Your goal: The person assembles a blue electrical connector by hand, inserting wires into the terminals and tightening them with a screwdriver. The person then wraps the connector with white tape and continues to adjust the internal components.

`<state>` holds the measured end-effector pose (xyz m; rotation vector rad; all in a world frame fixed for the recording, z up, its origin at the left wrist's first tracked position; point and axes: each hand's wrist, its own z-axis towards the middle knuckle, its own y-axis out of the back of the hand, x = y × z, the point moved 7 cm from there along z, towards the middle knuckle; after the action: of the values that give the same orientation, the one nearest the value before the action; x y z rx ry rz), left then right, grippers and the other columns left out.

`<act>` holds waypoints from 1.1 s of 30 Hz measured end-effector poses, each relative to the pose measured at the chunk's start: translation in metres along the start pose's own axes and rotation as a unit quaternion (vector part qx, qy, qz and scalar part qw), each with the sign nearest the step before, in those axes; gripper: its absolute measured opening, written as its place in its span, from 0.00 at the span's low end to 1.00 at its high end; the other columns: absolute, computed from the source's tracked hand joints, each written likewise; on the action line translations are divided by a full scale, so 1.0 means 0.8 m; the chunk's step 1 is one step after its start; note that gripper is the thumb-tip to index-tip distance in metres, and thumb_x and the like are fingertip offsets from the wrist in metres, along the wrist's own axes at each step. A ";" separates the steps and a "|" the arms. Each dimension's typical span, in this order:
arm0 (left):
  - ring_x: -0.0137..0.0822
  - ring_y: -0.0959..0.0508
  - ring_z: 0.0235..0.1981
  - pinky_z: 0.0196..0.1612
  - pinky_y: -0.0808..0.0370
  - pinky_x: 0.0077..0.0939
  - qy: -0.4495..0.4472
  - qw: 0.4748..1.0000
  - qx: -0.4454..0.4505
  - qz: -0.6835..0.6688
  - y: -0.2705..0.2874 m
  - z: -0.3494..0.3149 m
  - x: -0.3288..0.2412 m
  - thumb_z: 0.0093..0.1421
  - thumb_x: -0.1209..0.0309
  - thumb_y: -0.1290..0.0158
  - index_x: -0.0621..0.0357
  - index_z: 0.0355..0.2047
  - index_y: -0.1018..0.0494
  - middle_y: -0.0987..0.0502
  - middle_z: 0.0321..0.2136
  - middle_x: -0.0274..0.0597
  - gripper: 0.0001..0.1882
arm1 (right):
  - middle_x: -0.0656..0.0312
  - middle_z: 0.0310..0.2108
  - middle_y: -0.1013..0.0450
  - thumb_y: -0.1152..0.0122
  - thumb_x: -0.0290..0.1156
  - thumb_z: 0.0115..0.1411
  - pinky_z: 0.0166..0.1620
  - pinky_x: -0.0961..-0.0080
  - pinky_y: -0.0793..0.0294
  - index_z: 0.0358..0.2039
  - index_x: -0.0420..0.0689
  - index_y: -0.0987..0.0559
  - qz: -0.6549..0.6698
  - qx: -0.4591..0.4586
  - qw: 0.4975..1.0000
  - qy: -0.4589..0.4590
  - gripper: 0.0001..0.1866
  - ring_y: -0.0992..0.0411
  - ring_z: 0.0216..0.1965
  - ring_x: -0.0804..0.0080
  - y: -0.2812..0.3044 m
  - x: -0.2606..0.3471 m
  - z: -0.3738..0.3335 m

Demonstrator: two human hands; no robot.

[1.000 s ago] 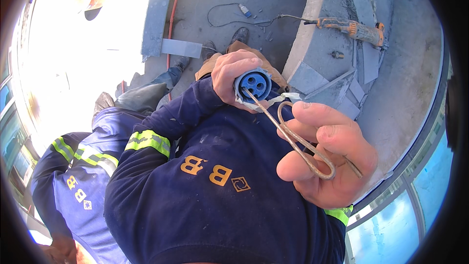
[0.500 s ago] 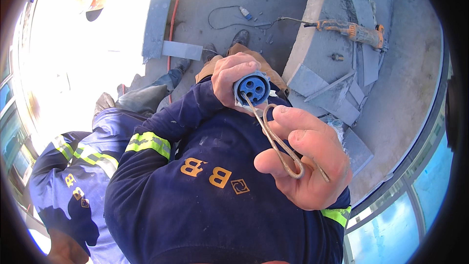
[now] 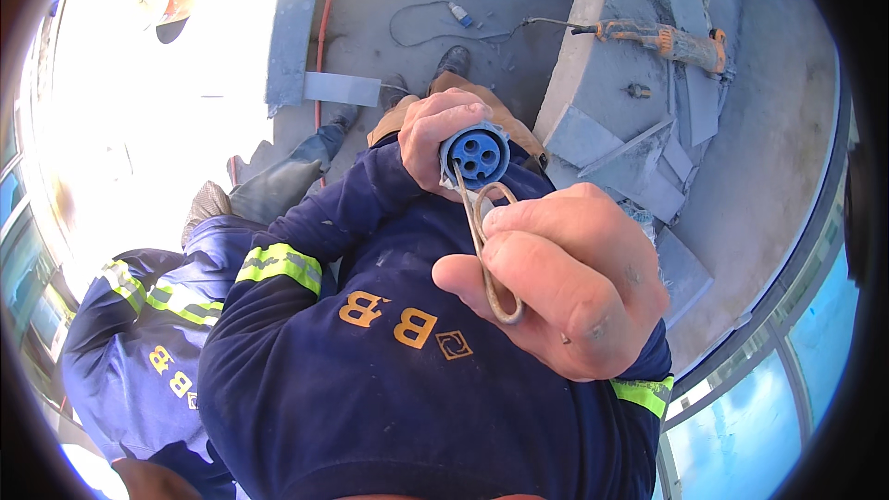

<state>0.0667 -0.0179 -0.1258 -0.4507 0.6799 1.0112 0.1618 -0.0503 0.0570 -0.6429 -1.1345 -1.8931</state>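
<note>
My left hand is wrapped around a round blue industrial power connector, its face with several round holes turned up toward me. Torn pale wrapping clings around its rim. A bent, looped piece of stiff wire is pinched between the thumb and fingers of my right hand. The wire's thin end reaches the left side of the connector's face, just inside the rim; whether it sits in a hole I cannot tell. My right fingers hide the wire's other end.
A dusty orange corded power tool lies on a concrete ledge at the right, among broken tile pieces. Its cable leads to a blue-and-white plug on the floor. A red hose runs at left. Another person is close on my left.
My right hand has shifted left and its fingers have curled further over the wire. The wire's tip has moved up and left along the connector's face. My left hand keeps its hold.
</note>
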 end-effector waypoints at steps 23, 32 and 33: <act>0.46 0.19 0.35 0.34 0.22 0.35 0.029 0.999 0.006 -0.022 -0.005 -0.014 0.008 0.44 0.54 0.27 0.66 0.53 0.34 0.24 0.37 0.52 0.43 | 0.54 0.32 0.25 0.28 0.29 0.50 0.28 0.74 0.20 0.33 0.40 0.24 0.129 0.236 0.961 -0.069 0.14 0.23 0.27 0.68 -0.006 -0.021 0.015; 0.45 0.19 0.33 0.32 0.22 0.35 0.016 1.000 0.004 -0.001 -0.009 -0.002 -0.001 0.45 0.57 0.27 0.67 0.51 0.34 0.23 0.36 0.51 0.40 | 0.55 0.30 0.24 0.24 0.25 0.47 0.24 0.79 0.22 0.30 0.40 0.24 0.061 0.101 0.993 -0.029 0.14 0.24 0.24 0.70 -0.001 -0.022 0.002; 0.45 0.19 0.33 0.32 0.22 0.35 0.017 1.000 0.000 -0.002 -0.009 -0.002 0.000 0.46 0.57 0.28 0.67 0.51 0.34 0.23 0.35 0.51 0.40 | 0.53 0.31 0.24 0.25 0.24 0.47 0.25 0.78 0.22 0.30 0.39 0.24 0.060 0.077 0.995 -0.013 0.14 0.23 0.24 0.70 0.000 -0.022 0.001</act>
<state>0.0724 -0.0225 -0.1269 -0.4698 0.7097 1.0023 0.1713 -0.0427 0.0439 -0.6375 -1.2168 -1.6824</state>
